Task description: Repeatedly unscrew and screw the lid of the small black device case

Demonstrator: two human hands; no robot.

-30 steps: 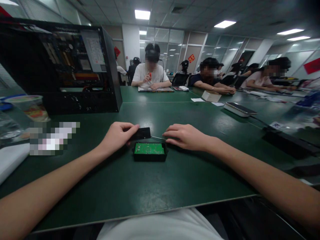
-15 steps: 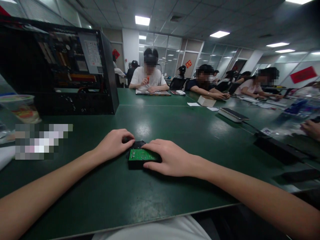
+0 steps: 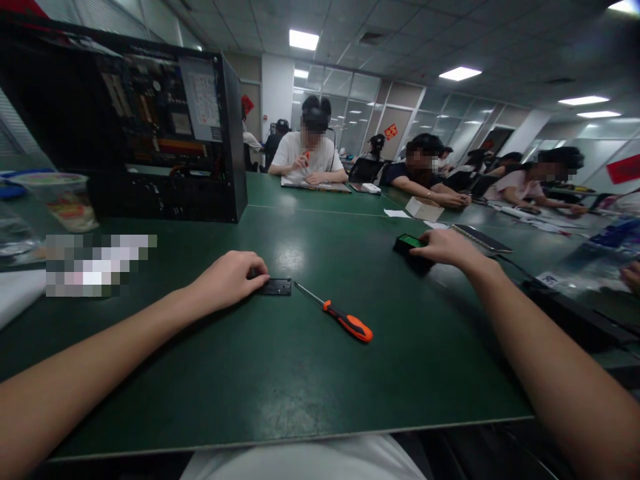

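My left hand [image 3: 229,279] rests on the green table [image 3: 280,373], its curled fingers pinching the left end of a flat black cover plate [image 3: 274,287]. My right hand [image 3: 447,247] is stretched far to the right and grips a small black case with a green circuit board [image 3: 407,243] inside, on the table. A screwdriver with an orange and black handle [image 3: 337,315] lies loose between my hands, its thin shaft pointing at the black plate.
An open black computer case [image 3: 150,133] stands at the back left. A cup-shaped container [image 3: 60,200] and a white object sit at the left edge. Several people sit at the far side with papers, a box [image 3: 424,209] and a flat device [image 3: 483,238]. Black bars [image 3: 575,313] lie at right.
My right hand has carried the black case with the green board from the middle of the table out to the far right. The screwdriver now lies uncovered. My left hand stays on the black plate.
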